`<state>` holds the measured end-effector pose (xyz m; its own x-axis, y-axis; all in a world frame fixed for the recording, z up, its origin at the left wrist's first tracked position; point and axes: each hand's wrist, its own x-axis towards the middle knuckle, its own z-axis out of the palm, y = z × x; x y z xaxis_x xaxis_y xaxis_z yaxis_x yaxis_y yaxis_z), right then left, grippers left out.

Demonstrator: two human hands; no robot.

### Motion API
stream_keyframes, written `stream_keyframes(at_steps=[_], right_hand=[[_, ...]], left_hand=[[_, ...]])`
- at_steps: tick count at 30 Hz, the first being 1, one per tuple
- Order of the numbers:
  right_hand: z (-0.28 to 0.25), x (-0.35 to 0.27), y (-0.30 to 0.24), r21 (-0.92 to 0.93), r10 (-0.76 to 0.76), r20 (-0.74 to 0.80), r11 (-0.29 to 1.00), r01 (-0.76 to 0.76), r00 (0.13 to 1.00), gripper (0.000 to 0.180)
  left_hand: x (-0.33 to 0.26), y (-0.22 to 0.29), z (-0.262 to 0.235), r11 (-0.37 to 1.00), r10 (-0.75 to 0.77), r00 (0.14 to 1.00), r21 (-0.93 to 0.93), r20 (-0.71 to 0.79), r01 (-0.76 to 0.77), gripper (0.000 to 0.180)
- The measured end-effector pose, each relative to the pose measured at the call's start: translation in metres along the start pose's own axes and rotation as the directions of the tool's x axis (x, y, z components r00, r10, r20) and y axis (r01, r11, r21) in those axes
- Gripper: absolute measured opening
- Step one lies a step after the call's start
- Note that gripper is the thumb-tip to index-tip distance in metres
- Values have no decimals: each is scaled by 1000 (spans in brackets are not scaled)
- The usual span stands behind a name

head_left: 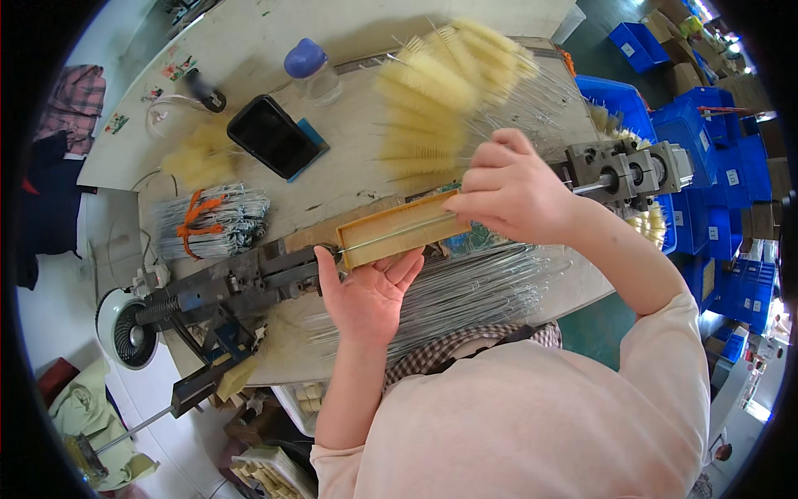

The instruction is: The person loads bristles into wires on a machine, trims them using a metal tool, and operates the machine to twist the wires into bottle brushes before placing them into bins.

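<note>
A narrow yellow tray [370, 226] lies over the machine bar in front of me, with a thin metal wire [399, 233] running lengthwise across it. My right hand [511, 191] is closed in a pinch at the tray's right end, on the wire. My left hand [366, 295] is palm up at the tray's near left side, fingers spread and tips at its lower edge. Its thumb points up beside the tray's left end. Loose looped wires [465, 291] lie in a pile just nearer to me than the tray.
Yellow bristle brushes [424, 108] are heaped at the back. A bundle of wires [212, 220] tied in orange lies left, near a black phone [268, 133] and a purple-lidded bottle [314, 75]. A metal clamp machine [619, 175] stands right, beside blue bins [615, 91]. A small fan [126, 328] sits left.
</note>
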<state>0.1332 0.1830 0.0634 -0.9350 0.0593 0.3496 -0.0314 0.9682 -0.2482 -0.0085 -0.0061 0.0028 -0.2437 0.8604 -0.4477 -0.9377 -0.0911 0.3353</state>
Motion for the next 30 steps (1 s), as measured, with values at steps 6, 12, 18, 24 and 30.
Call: stream_keyframes(at_steps=[6,12,18,24,30], right_hand=[[-12,-21,-47,155,230,-69,964,-218,971,13],[0,-26,-75,-52,429,-74,900,-433,900,39],[10,-26,-81,-269,301,18,920,-285,954,54],[15,-24,-91,-320,355,59,892,-319,933,56],[16,-22,-92,-317,385,58,882,-348,921,56]], left_hand=[[2,-3,-9,999,23,999,-41,27,-22,72],[3,-4,-15,996,64,992,57,112,-70,48],[2,-7,-16,991,84,990,93,112,-95,45],[-4,-5,0,978,86,996,189,31,-90,46],[-6,-2,3,979,46,999,200,3,-46,43]])
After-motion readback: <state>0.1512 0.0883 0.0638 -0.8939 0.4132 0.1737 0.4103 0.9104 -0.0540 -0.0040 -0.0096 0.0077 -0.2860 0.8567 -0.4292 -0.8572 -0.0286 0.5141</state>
